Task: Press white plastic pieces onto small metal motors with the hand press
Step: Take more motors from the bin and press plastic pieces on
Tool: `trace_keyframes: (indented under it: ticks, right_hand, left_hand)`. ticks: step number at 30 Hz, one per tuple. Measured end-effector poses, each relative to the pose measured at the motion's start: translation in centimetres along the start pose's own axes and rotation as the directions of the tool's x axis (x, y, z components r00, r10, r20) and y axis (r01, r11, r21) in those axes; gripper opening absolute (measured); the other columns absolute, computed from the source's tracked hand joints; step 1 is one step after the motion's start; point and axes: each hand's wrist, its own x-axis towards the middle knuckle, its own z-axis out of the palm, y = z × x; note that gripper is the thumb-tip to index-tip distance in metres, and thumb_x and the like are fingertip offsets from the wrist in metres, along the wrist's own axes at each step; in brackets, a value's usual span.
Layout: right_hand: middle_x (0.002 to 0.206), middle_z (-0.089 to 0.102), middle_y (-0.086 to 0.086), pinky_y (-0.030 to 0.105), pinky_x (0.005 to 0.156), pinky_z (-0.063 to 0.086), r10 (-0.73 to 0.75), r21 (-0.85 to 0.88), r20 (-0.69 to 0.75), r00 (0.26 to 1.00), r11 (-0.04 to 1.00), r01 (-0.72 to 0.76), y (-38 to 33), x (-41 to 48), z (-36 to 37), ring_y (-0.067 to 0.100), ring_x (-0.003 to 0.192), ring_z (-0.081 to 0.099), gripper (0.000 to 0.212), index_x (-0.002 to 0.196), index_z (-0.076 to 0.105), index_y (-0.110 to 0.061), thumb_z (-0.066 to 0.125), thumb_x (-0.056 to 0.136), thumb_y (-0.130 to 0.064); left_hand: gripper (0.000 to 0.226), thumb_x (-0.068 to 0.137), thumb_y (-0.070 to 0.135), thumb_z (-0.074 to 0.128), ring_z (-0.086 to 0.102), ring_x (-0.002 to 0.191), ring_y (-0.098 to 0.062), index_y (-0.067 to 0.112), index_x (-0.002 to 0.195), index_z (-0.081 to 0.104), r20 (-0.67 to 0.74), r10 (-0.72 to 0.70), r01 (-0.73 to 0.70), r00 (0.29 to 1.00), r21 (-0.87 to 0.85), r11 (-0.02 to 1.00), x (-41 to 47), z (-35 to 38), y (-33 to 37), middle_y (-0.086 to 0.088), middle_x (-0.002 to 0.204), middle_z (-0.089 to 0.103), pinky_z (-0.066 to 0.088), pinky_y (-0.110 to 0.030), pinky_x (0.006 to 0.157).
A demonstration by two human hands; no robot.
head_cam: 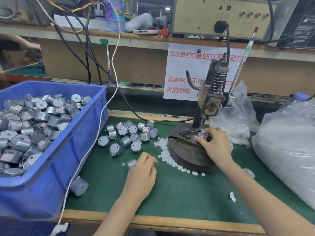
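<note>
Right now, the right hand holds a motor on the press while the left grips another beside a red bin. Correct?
No: the head view shows a blue bin, not red. The right hand holds the press motor; the left hand grips a second motor.

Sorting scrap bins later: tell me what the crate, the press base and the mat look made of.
Crate: moulded plastic, glossy blue, rounded rim. Press base: likely steel or iron, dull dark grey, worn. Mat: probably rubber or vinyl, matte green.

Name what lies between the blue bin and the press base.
In the head view, a white cable, loose motors on the mat, then white pieces against the base.
</note>
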Motion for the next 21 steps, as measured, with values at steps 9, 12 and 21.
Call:
trace_keyframes:
  ticks: [9, 12, 21]
  right_hand:
    - [0.105, 0.055, 0.014, 0.038, 0.088, 0.033, -0.009, -0.021, -0.034, 0.999, 1.0, 0.008, -0.1, 1.0, 1.4, 0.032, 0.103, 0.044, 0.039, 0.1, 0.062, -0.008, 0.073, 0.077, -0.038]
    - [0.115, 0.053, 0.013, 0.039, 0.093, 0.034, -0.022, -0.004, 0.008, 1.0, 1.0, 0.022, 0.0, 0.9, 1.2, 0.031, 0.111, 0.043, 0.044, 0.114, 0.06, -0.01, 0.063, 0.084, -0.043]
    - [0.11, 0.057, -0.001, 0.028, 0.091, 0.043, 0.068, 0.403, -0.289, 0.955, 0.913, 0.056, -2.1, 4.1, -4.7, 0.015, 0.1, 0.052, 0.036, 0.119, 0.05, -0.015, 0.034, 0.088, -0.003]
  left_hand:
    - [0.016, 0.088, 0.0, 0.048, 0.048, 0.066, -0.018, 0.005, 0.094, 0.062, 0.01, 0.005, -0.005, 1.0, 0.015, 1.0, 0.0, -0.2, 0.2, -0.001, 0.095, 0.051, 0.032, -0.025, 0.06]
    - [0.016, 0.088, 0.001, 0.047, 0.051, 0.069, -0.02, 0.005, 0.093, 0.062, 0.018, -0.002, 0.001, 1.0, 0.032, 0.999, 0.0, -0.3, 0.2, -0.001, 0.095, 0.051, 0.033, -0.027, 0.059]
    - [0.012, 0.083, -0.004, 0.053, 0.049, 0.062, -0.02, 0.004, 0.083, 0.062, 0.026, 0.02, -0.021, 0.999, 0.041, 0.999, -0.2, -0.4, 0.3, -0.001, 0.089, 0.053, 0.036, -0.028, 0.055]
